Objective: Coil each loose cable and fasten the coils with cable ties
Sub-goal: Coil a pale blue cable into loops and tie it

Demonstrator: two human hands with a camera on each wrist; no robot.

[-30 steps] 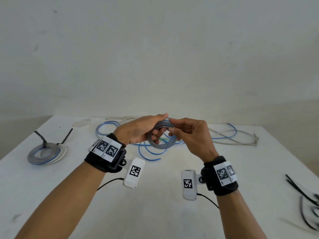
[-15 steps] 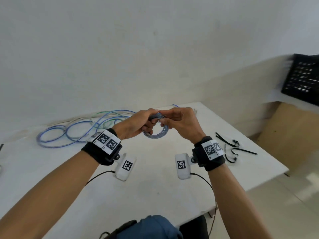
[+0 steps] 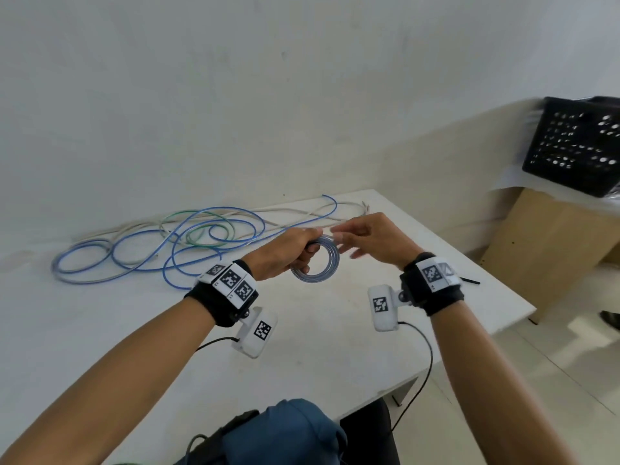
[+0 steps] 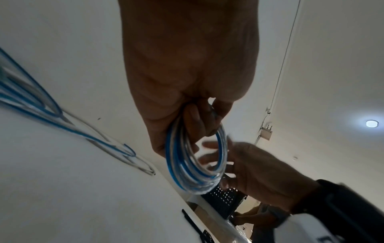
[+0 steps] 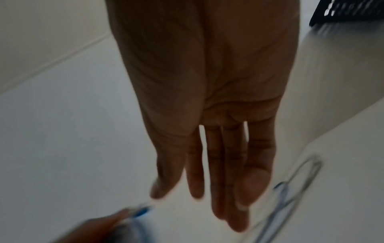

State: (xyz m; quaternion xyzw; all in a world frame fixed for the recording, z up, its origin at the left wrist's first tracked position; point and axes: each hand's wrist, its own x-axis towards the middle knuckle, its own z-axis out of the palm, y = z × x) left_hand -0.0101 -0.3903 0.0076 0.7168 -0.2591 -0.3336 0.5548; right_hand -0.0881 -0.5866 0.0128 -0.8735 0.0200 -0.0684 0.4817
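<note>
Head view: right hand has let go of the coil, left hand holds it alone.

Half a second ago both hands pinched the coil point(image 3: 315, 261); now the right hand point(image 3: 370, 238), centre-right of the frame, has drawn off with fingers straight and empty, blurred in motion. The left hand point(image 3: 285, 251) grips the coil's upper rim, above the surface point(image 3: 318, 347) at mid-frame. My guess: winding is done and a black tie point(image 3: 469, 281) at the right edge comes next. The ring hangs near upright, opening facing the camera; being round, it has no clear long axis.
</note>
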